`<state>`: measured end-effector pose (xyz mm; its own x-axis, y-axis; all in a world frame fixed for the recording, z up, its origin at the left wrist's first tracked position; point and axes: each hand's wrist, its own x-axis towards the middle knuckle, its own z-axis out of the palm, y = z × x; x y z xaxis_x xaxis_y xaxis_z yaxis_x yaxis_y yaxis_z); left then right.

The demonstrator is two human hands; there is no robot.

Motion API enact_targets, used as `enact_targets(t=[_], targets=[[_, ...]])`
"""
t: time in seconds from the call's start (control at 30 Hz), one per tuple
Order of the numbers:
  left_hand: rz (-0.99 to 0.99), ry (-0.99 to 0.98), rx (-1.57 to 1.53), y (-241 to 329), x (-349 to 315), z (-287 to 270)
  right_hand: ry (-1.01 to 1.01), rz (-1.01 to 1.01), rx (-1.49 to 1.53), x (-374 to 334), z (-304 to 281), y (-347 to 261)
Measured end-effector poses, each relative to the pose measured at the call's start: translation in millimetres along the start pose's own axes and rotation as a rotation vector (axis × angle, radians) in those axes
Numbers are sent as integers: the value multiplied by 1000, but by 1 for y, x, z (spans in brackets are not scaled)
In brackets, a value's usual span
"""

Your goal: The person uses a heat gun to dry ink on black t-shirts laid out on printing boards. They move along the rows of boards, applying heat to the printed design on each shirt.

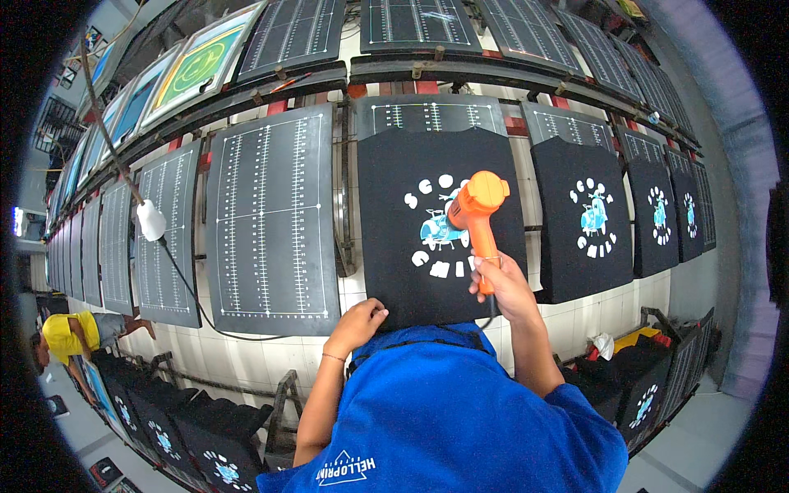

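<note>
My right hand [508, 289] is wrapped round the handle of an orange heat gun [478, 205], held over a black T-shirt [386, 197] directly before me. The shirt is spread over a flat board and bears a print of a light-blue scooter ringed by white lettering. The gun hides the print's upper right part. At the shirt's near left corner is my left hand [357, 324], its fingers curled in; whether they pinch any cloth is hidden. A dark cord leaves the gun's handle downward.
To the left stand bare dark boards [271, 222] with white ruled markings. More printed black shirts [585, 215] lie on boards to the right. A white plug connector [151, 220] hangs from a cable at left. A person in yellow [72, 335] bends over the row behind.
</note>
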<state>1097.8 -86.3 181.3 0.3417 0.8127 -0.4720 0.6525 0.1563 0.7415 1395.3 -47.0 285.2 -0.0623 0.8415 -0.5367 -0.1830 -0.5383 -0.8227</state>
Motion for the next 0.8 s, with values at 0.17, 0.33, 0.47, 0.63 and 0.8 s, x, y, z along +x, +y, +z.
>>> enact_targets(t=[0.17, 0.33, 0.47, 0.63, 0.8], targets=[[50, 313, -66, -35, -24, -52, -23, 34, 0, 12, 22, -10], [-26, 783, -21, -91, -50, -127, 44, -12, -54, 17, 42, -6], [-198, 1087, -2, -146, -73, -183, 75, -12, -71, 19, 49, -10], [-281, 1403, 130, -181, -83, -227, 74, 1, -64, 14, 66, -9], [-304, 1498, 103, -184, -73, -243, 117, 18, -104, 13, 74, 4]])
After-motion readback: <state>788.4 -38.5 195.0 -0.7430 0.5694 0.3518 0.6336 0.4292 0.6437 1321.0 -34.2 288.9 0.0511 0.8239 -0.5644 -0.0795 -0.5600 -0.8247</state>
